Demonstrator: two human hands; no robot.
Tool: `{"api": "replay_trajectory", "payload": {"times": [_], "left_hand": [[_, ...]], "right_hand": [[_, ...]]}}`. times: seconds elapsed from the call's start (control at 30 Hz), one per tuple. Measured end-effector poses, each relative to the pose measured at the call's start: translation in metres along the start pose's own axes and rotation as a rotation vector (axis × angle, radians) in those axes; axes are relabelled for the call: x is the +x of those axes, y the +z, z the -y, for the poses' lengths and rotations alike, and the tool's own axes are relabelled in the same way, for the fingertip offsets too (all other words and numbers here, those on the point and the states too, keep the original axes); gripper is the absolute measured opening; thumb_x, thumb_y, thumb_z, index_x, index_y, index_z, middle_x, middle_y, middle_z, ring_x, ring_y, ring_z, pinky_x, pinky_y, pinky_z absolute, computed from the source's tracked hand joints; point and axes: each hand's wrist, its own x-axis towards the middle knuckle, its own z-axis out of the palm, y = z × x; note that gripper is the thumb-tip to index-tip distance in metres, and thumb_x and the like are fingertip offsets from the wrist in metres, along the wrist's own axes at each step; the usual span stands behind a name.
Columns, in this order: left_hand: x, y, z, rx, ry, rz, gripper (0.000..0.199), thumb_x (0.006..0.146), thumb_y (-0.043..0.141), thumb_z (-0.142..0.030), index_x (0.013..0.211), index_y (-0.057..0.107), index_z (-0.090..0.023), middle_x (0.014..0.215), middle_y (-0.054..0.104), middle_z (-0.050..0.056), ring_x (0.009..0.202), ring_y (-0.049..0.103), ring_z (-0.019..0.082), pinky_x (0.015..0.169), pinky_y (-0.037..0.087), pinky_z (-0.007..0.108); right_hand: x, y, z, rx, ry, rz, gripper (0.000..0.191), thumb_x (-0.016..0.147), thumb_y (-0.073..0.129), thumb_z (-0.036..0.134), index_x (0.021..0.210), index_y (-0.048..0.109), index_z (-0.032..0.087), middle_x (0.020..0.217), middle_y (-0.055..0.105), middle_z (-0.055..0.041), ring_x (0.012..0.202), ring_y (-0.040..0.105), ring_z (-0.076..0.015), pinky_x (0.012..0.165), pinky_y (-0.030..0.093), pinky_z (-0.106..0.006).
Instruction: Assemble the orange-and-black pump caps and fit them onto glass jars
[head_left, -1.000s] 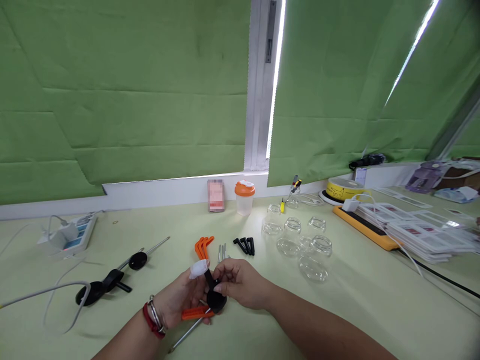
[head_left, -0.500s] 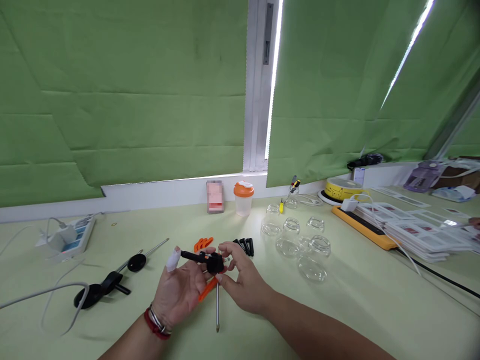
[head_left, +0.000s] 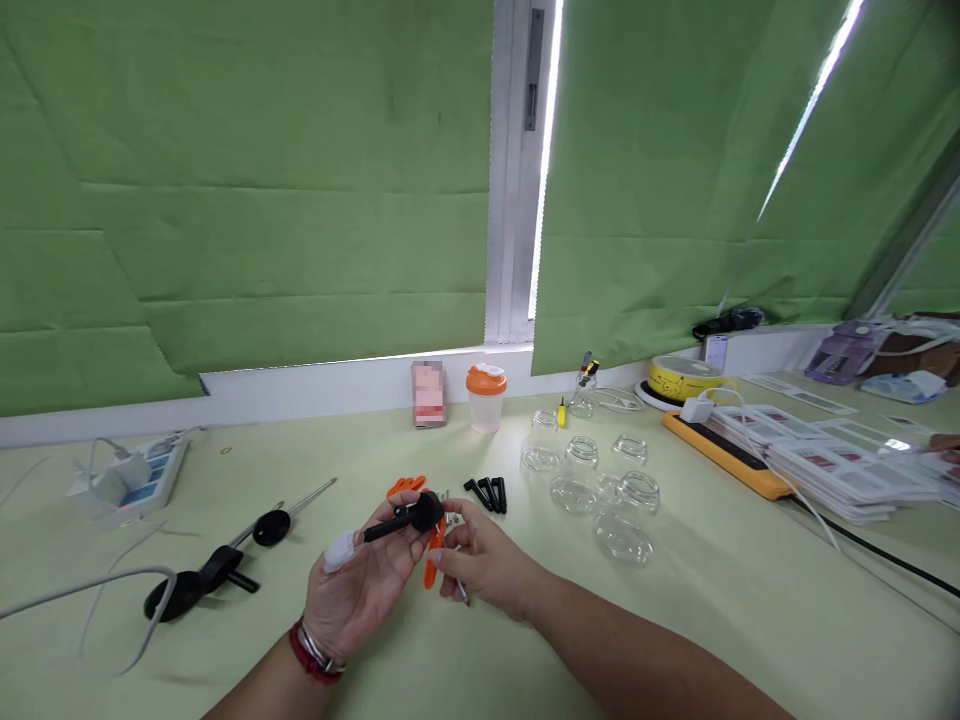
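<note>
My left hand [head_left: 367,590], palm up with a white wrap on its thumb, holds a black plastic part [head_left: 426,511] with a round head and a thin arm. Close beside it, my right hand [head_left: 487,560] has its fingers curled round an orange strip-shaped piece [head_left: 432,568] near the black head. A metal rod [head_left: 463,594] pokes out below the right fingers; its upper end is hidden. Just behind the hands lie several orange pieces [head_left: 406,485] and several short black handles [head_left: 491,494].
Left are black disc parts with metal rods [head_left: 272,527] and a white power strip [head_left: 161,478] with cables. Several glass jars [head_left: 622,540] stand right. Behind are an orange-lidded cup [head_left: 486,400] and a phone-like pink rectangle [head_left: 429,395]. Paper stacks [head_left: 847,470] and another person's hand [head_left: 946,445] are far right.
The black part has tilted in my left hand, its arm now pointing down-left. My right hand has moved slightly lower, and the metal rod has swung from straight down toward lower right.
</note>
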Motion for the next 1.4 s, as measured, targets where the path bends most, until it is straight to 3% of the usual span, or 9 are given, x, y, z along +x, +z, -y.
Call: {"api": "replay_trajectory", "payload": {"times": [0.23, 0.33, 0.53, 0.67, 0.77, 0.83, 0.9, 1.1, 1.4], "left_hand": [[0.004, -0.003, -0.005, 0.170, -0.064, -0.054, 0.038, 0.076, 0.055, -0.043, 0.103, 0.059, -0.017, 0.118, 0.056, 0.013, 0.118, 0.044, 0.034, 0.098, 0.035, 0.052], [0.004, -0.002, -0.003, 0.502, -0.109, -0.166, 0.038, 0.074, 0.064, -0.029, 0.111, 0.055, -0.024, 0.109, 0.060, 0.008, 0.104, 0.053, 0.026, 0.090, 0.041, 0.045], [0.004, -0.002, 0.001, 1.083, -0.078, -0.149, 0.030, 0.067, 0.072, -0.024, 0.096, 0.068, -0.019, 0.095, 0.066, 0.008, 0.088, 0.057, 0.024, 0.084, 0.041, 0.035], [0.011, -0.020, -0.009, 1.075, 0.111, -0.374, 0.033, 0.066, 0.072, -0.030, 0.097, 0.065, -0.021, 0.090, 0.065, 0.005, 0.073, 0.057, 0.019, 0.070, 0.045, 0.030], [0.019, -0.046, -0.022, 1.196, 0.354, -0.645, 0.036, 0.067, 0.070, -0.035, 0.100, 0.063, -0.022, 0.100, 0.064, 0.004, 0.091, 0.057, 0.022, 0.079, 0.044, 0.030], [0.025, -0.066, -0.030, 1.373, 0.359, -0.903, 0.038, 0.069, 0.063, -0.041, 0.102, 0.062, -0.022, 0.095, 0.066, 0.004, 0.085, 0.059, 0.022, 0.075, 0.047, 0.031], [0.030, -0.084, -0.034, 1.415, 0.328, -0.975, 0.039, 0.070, 0.061, -0.040, 0.104, 0.062, -0.021, 0.094, 0.067, 0.005, 0.083, 0.061, 0.023, 0.073, 0.048, 0.033], [0.038, -0.117, -0.030, 1.512, 0.228, -1.027, 0.038, 0.074, 0.052, -0.027, 0.109, 0.060, -0.018, 0.111, 0.064, 0.009, 0.091, 0.062, 0.023, 0.074, 0.050, 0.031], [0.038, -0.123, -0.037, 1.760, 0.155, -1.014, 0.043, 0.075, 0.052, -0.041, 0.107, 0.062, -0.014, 0.105, 0.066, 0.013, 0.099, 0.060, 0.030, 0.084, 0.047, 0.038]], "right_hand": [[0.008, -0.018, 0.007, -0.078, -0.136, -0.122, 0.044, 0.071, 0.068, 0.042, 0.106, 0.058, 0.018, 0.064, 0.045, 0.0056, 0.055, 0.039, -0.0066, 0.053, 0.033, -0.022], [0.011, -0.023, 0.002, -0.137, -0.111, -0.062, 0.045, 0.068, 0.070, 0.042, 0.104, 0.062, 0.017, 0.060, 0.045, 0.0055, 0.054, 0.040, -0.0074, 0.055, 0.033, -0.023], [0.012, -0.023, 0.001, -0.161, -0.096, -0.058, 0.042, 0.069, 0.068, 0.048, 0.094, 0.062, 0.015, 0.062, 0.053, 0.0030, 0.050, 0.042, -0.0070, 0.051, 0.033, -0.022], [0.017, -0.030, 0.001, -0.038, -0.136, -0.233, 0.043, 0.077, 0.056, 0.053, 0.099, 0.056, 0.016, 0.077, 0.059, -0.0018, 0.056, 0.050, -0.0089, 0.049, 0.033, -0.021], [0.021, -0.039, -0.001, -0.015, -0.133, -0.356, 0.041, 0.078, 0.053, 0.054, 0.097, 0.056, 0.018, 0.079, 0.060, -0.0023, 0.059, 0.052, -0.0099, 0.047, 0.033, -0.020], [0.024, -0.044, -0.004, -0.019, -0.125, -0.394, 0.038, 0.079, 0.052, 0.053, 0.094, 0.056, 0.018, 0.078, 0.060, -0.0017, 0.058, 0.051, -0.0098, 0.047, 0.033, -0.020], [0.025, -0.047, -0.006, -0.022, -0.118, -0.406, 0.036, 0.079, 0.052, 0.052, 0.092, 0.056, 0.018, 0.077, 0.060, -0.0014, 0.058, 0.050, -0.0094, 0.047, 0.033, -0.021], [0.027, -0.049, -0.009, -0.030, -0.120, -0.413, 0.033, 0.079, 0.052, 0.050, 0.091, 0.056, 0.019, 0.076, 0.060, -0.0011, 0.057, 0.050, -0.0092, 0.046, 0.033, -0.021], [0.029, -0.053, -0.009, -0.036, -0.112, -0.439, 0.033, 0.077, 0.054, 0.049, 0.088, 0.057, 0.018, 0.074, 0.060, -0.0009, 0.054, 0.049, -0.0086, 0.045, 0.031, -0.020]]}}
